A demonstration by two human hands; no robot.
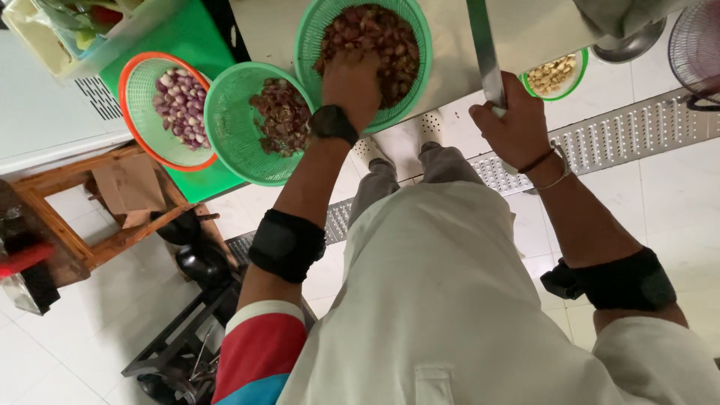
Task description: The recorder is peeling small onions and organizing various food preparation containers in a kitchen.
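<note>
Left hand (351,82) is dug into the big green basket of unpeeled shallots (375,45) at the tabletop's (450,67) near edge, fingers buried, so can't tell its grip. Right hand (514,127) is fisted around the knife (484,52), blade pointing away, safely clear.

A left hand (351,84) reaches into a green basket (309,34) of shallots (382,41) while the right hand (514,124) grips a knife (484,52); peeled shallots (180,105) fill an orange basket (131,75) nearby.
</note>
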